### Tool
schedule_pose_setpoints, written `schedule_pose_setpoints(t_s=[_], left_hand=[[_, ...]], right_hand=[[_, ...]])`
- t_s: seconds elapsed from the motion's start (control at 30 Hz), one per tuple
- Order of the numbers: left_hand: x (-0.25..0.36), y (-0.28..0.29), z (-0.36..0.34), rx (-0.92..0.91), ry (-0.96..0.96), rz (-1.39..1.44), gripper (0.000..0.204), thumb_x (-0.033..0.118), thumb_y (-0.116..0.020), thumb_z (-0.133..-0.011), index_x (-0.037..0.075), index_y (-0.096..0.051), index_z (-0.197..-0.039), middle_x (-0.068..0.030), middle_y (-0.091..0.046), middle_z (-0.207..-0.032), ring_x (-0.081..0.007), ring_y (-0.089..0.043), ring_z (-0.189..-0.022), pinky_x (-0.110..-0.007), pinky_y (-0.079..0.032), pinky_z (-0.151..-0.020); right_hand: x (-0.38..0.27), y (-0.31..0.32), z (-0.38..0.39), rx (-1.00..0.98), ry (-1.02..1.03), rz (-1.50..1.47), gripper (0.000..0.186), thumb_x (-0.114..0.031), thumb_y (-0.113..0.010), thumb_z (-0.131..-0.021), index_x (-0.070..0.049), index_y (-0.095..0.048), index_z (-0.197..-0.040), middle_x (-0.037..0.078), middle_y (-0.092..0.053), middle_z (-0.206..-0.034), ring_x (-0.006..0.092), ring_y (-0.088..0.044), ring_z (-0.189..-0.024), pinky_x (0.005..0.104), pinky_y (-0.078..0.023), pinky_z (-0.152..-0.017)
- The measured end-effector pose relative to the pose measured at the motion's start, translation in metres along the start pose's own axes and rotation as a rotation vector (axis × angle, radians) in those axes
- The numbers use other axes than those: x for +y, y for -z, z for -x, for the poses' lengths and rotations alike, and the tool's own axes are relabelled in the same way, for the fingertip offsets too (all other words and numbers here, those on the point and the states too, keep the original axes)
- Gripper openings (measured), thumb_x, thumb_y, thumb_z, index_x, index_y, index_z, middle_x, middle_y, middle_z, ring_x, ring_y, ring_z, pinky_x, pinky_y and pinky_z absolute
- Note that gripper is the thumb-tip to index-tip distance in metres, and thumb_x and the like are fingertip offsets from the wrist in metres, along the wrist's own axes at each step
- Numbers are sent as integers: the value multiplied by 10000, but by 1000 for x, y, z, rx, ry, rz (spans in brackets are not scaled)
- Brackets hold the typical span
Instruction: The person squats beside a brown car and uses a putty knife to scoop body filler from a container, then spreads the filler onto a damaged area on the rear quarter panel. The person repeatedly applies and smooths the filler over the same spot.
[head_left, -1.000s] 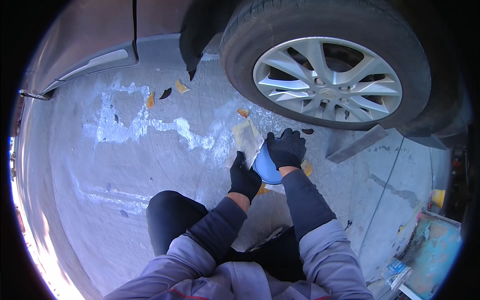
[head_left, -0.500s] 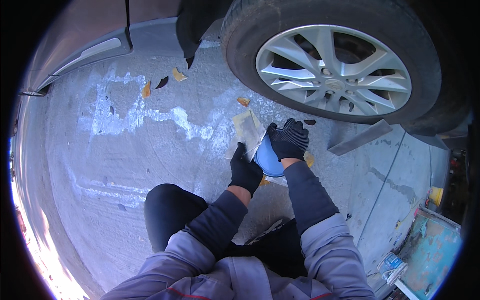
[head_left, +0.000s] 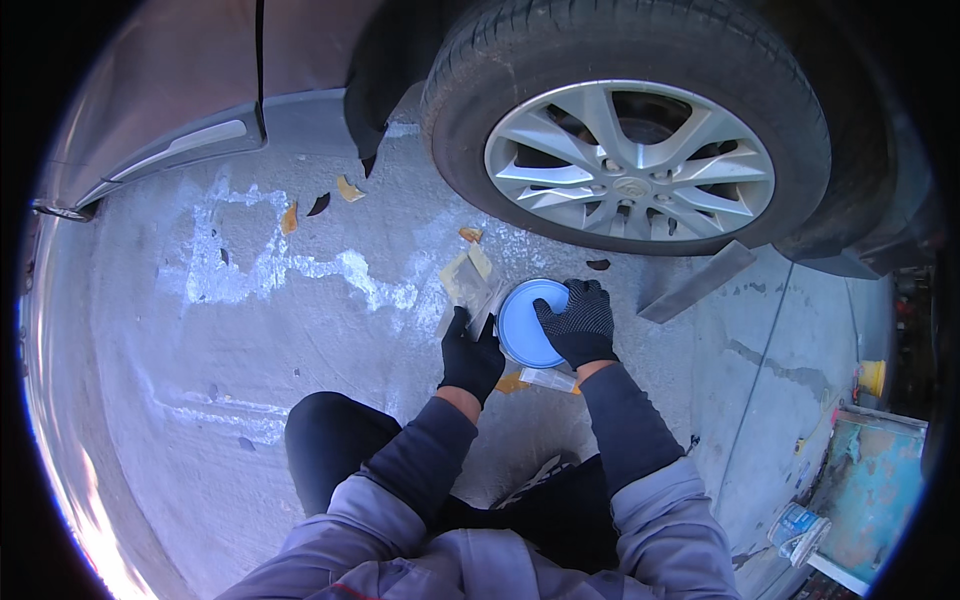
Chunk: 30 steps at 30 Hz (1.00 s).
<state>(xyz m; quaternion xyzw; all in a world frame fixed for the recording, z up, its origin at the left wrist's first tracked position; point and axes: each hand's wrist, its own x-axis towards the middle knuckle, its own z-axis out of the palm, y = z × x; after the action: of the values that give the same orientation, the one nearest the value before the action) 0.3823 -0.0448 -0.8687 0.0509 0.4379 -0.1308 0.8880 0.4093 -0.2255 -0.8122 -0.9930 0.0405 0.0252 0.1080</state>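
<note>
we look down from our own head at a car (head_left: 190,110) parked on a grey concrete floor (head_left: 200,380), its silver body filling the upper left. the car's front wheel (head_left: 628,165), a black tyre around a silver multi-spoke rim, fills the upper right. a grey wedge (head_left: 695,282) lies on the floor just below the tyre. pale white streaks (head_left: 300,268) cross the floor to the left, and small yellow and dark scraps (head_left: 348,188) lie scattered near the car's sill. at the far right edge stands a worn turquoise box (head_left: 880,500), with a small yellow object (head_left: 872,376) above it.

we crouch, our dark trouser knee (head_left: 330,450) at lower left, our grey sleeves rising from the bottom edge. both hands wear black gloves. between them, on the floor just below the tyre, sits a round blue lid (head_left: 525,322) on a can. our right hand (head_left: 577,322) lies over the lid's right side, fingers spread and curled onto its top. our left hand (head_left: 471,355) touches the lid's left edge, fingers closed around a flat pale tool (head_left: 470,285) that points up and away. a pale strip (head_left: 548,378) lies just beneath the can.
</note>
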Motion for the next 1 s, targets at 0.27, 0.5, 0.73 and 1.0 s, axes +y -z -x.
schedule_pose_setpoints(t_s=[0.27,0.5,0.73,1.0], left_hand=[[17,0,3,-76,-38,-73,427,370,-561,-1026,107,-584,-1362,-77,-661,-1346,-259,-631,-1168,-389,-494,-940],[9,5,6,-291,-277,-571,412,365,-556,-1028,98,-572,-1341,-96,-637,-1355,-266,-618,-1201,-395,-457,-1004],[20,-7,21,-168,-138,-256,363,314,-636,-996,157,-560,-1314,-26,-606,-1319,-249,-563,-1276,-384,-412,-1026],[79,-66,78,-223,-760,-1526,522,72,-666,-964,9,-475,-1445,-132,-613,-1330,-235,-604,-1225,-349,-481,-1035]], right_hand=[[23,30,9,-148,98,-182,282,-245,-719,-834,-50,-692,-1036,200,-663,-1063,365,-636,-1010,455,-522,-912],[33,19,4,-69,-148,-148,645,-444,-751,-835,-22,-629,-1306,263,-642,-1252,418,-604,-1171,459,-506,-1005],[-33,15,13,-266,142,58,1279,-699,-831,-631,-150,-232,-1620,246,-280,-1626,470,-262,-1503,651,-274,-1163],[-48,26,2,-499,54,207,1265,-657,-867,-586,-200,-274,-1606,228,-298,-1623,459,-295,-1489,702,-348,-1088]])
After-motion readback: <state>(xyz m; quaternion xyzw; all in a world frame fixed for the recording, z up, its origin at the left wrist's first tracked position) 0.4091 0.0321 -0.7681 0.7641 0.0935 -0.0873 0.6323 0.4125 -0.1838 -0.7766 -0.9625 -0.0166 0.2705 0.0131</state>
